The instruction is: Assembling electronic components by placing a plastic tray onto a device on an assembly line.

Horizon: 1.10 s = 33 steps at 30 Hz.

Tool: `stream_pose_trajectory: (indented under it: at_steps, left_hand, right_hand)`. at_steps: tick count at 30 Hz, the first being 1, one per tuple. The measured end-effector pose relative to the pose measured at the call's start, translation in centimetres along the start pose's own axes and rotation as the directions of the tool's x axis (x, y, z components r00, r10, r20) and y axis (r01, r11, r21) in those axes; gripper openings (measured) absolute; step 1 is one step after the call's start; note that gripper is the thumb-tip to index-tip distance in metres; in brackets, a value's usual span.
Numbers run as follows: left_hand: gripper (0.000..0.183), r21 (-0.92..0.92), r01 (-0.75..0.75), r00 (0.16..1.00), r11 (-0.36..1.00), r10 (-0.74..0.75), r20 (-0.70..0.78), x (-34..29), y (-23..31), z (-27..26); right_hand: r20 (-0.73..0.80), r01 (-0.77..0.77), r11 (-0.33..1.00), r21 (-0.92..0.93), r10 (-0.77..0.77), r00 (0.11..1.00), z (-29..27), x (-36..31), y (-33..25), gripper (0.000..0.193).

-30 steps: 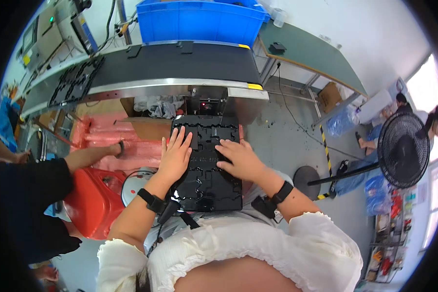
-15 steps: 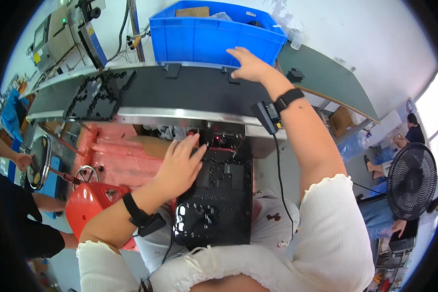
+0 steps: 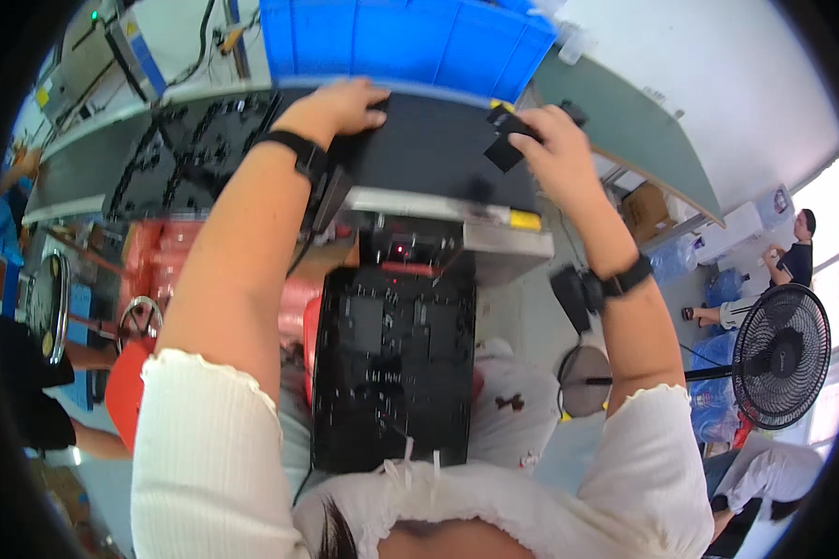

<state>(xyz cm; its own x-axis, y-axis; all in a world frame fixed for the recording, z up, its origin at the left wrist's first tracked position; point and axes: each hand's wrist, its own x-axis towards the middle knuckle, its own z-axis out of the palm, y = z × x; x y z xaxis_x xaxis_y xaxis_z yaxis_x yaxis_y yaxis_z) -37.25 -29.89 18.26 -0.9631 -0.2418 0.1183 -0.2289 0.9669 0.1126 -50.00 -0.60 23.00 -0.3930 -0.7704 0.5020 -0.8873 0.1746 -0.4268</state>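
My left hand (image 3: 340,107) reaches forward and rests on the dark conveyor belt (image 3: 419,149), fingers bent, with nothing visibly in it. My right hand (image 3: 555,154) is raised over the belt's right end and grips a small black flat part (image 3: 503,140). Below both arms a black moulded tray (image 3: 391,368) with several recesses lies on my lap in front of a small machine with a red light (image 3: 399,252). Both wrists wear black bands.
A blue plastic bin (image 3: 410,42) stands behind the belt. Another black tray (image 3: 186,158) lies on the belt to the left. Pink and red items (image 3: 154,270) sit low left, beside another person's arm. A standing fan (image 3: 778,359) and seated people are at the right.
My left hand left the black tray and went forward onto the belt. My right hand came back from the blue bin holding a small black part.
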Motion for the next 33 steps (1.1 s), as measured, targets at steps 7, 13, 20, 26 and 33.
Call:
stream_pose_trajectory:
  at_steps: [7, 13, 20, 26, 33]
  left_hand:
    - [0.079, 0.105, 0.176, 0.983, 0.979, -0.170, -0.063, -3.1, 4.8, -0.2]
    - [0.073, -0.136, -0.005, 0.973, 0.991, -0.026, -0.227, -13.9, 12.4, -1.3]
    - [0.078, -0.321, -0.200, 0.971, 0.926, 0.144, -0.190, -30.9, 18.9, 1.2]
    - [0.063, -0.288, -0.105, 0.992, 0.952, 0.081, -0.091, -37.1, 20.4, 6.3]
    - [0.047, -0.264, -0.053, 0.993, 0.963, 0.022, -0.119, -38.2, 21.4, 8.3]
  right_hand:
    - [0.707, -0.762, 0.515, 0.394, 0.360, 0.609, 0.0, -16.0, -8.6, 0.024]
    - [0.685, -0.581, 0.704, 0.409, 0.185, 0.705, 4.1, -27.0, -10.1, 0.029]
    - [0.225, -0.084, 0.996, 0.019, 0.078, 0.971, 6.0, -31.0, -13.6, 0.044]
    - [0.233, 0.133, 0.973, -0.187, -0.088, 0.969, 6.0, -33.4, -14.0, 0.045]
    - [0.267, 0.170, 0.975, -0.140, -0.129, 0.955, 6.2, -34.2, -13.8, 0.044]
